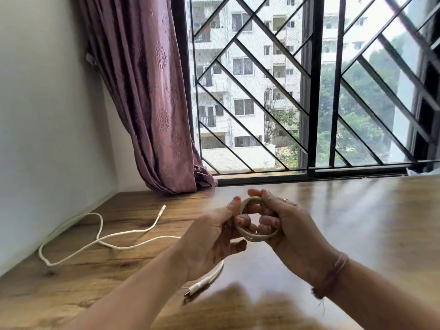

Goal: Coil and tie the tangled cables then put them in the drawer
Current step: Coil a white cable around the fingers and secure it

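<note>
A small coil of white cable [250,235] is held above the wooden table between both hands. My left hand [214,236] pinches the coil's left side with thumb and fingers. My right hand [283,225] curls round its right side, fingers through the loop. A loose end with a connector [202,283] hangs below my left hand, down to the table. A second white cable [100,236] lies uncoiled on the table to the left, its plug [162,208] pointing to the back.
The wooden table [357,222] runs to a white wall [47,139] on the left. A purple curtain [152,103] hangs at the back left. A barred window [309,91] stands behind the table. No drawer is in view.
</note>
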Demonstrator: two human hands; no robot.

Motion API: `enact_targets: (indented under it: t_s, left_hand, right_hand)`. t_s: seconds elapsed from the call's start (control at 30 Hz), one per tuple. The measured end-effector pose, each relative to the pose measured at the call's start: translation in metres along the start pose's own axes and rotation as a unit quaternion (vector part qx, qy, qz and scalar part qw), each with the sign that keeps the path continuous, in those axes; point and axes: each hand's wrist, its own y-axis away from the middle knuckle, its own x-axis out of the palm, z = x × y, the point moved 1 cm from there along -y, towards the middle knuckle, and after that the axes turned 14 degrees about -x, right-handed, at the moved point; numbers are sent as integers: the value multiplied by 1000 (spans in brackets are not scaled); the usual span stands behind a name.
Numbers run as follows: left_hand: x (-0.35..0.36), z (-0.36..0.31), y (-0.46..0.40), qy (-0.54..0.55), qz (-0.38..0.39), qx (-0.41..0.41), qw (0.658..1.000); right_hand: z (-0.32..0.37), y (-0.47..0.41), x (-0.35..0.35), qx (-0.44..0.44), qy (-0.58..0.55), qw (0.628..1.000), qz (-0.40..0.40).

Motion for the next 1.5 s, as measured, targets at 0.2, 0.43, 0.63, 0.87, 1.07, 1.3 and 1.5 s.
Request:
enact_targets:
  t_s: [0.2,0.43,0.63,0.87,1.07,1.3,1.5]
  left_hand:
    - [6,9,-1,-84,-48,10,995]
    - [5,8,0,-74,-51,8,996]
    - [-11,8,-2,-54,-63,-22,996]
    - [-9,9,-6,-74,-46,-11,996]
    - [-1,9,-7,-70,-29,9,997]
    - [-1,8,-6,-48,-32,16,998]
    - [-1,6,-2,4,22,-15,1000]
  right_hand:
    - [-3,0,-5,22,95,995,-14]
    - [-1,4,1,-10,119,993,18]
    - [-3,4,-1,18,171,983,64]
    - [0,5,1,-24,232,969,86]
    - [4,6,2,-24,219,968,122]
    - [5,2,0,28,158,977,143]
    - [1,2,-3,43,102,987,112]
